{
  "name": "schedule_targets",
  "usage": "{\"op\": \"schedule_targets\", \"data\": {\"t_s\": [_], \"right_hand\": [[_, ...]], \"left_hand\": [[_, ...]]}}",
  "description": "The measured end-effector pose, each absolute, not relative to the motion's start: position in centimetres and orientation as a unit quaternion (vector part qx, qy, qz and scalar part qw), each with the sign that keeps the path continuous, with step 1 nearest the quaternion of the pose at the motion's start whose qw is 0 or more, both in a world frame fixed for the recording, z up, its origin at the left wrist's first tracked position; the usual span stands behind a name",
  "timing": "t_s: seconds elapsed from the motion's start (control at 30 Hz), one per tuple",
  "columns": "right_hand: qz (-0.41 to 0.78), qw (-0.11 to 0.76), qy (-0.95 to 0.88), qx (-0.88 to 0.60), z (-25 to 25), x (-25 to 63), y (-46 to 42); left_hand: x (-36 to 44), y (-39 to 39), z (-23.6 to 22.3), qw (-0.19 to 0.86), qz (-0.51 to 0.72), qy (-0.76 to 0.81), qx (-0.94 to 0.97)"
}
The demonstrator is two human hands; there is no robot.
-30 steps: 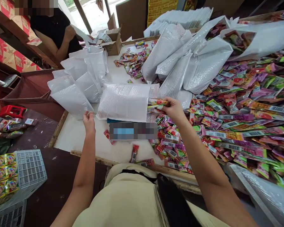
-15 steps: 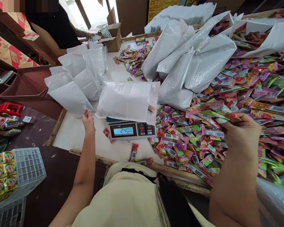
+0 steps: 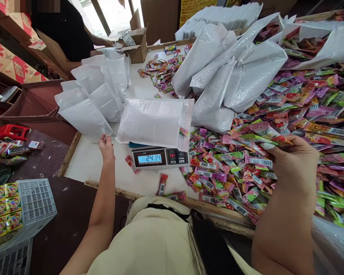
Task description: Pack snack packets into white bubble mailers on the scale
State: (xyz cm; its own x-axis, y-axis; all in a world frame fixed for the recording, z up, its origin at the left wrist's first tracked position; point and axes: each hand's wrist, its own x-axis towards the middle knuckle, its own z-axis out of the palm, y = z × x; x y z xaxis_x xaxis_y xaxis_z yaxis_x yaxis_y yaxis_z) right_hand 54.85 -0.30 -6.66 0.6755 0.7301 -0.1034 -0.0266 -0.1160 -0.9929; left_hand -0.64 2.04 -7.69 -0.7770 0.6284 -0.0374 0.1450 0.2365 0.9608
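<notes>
Your right grip (image 3: 296, 164) pinches slim, glossy pink-and-green plastic packets (image 3: 265, 132) near the white counter's (image 3: 84, 162) front edge; your left grip (image 3: 106, 148) I can't judge.

The white worktop (image 3: 77, 162), edged in wood, carries a scale (image 3: 176, 157) near its front edge, mailers (image 3: 84, 114) standing by the left edge, a box (image 3: 139, 51) at the far edge, and sachets (image 3: 255, 162) heaped over the right side.

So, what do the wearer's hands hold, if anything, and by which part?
The right hand holds packets by one end. The left hand is at the lower corner of a white mailer; whether it grips is unclear.
</notes>
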Motion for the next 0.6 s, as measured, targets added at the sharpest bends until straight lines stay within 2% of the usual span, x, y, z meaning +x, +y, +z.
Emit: {"op": "schedule_targets", "data": {"t_s": [0.37,0.47,0.53,0.6], "right_hand": [[0.3,0.594,-0.296,-0.685,-5.2,55.3,-1.7],[0.262,0.461,-0.363,-0.766,-6.5,57.1,-2.2],[0.161,0.349,-0.397,-0.833,-7.4,57.6,-2.2],[0.065,0.292,-0.444,-0.844,-7.9,56.4,-1.5]], "left_hand": [[-0.7,2.1,-8.3,0.218,0.562,0.76,0.242],[-1.0,2.1,-8.6,0.214,0.563,0.761,0.24],[-1.1,2.2,-8.8,0.215,0.562,0.762,0.239],[-1.2,2.3,-8.9,0.218,0.563,0.762,0.237]]}}
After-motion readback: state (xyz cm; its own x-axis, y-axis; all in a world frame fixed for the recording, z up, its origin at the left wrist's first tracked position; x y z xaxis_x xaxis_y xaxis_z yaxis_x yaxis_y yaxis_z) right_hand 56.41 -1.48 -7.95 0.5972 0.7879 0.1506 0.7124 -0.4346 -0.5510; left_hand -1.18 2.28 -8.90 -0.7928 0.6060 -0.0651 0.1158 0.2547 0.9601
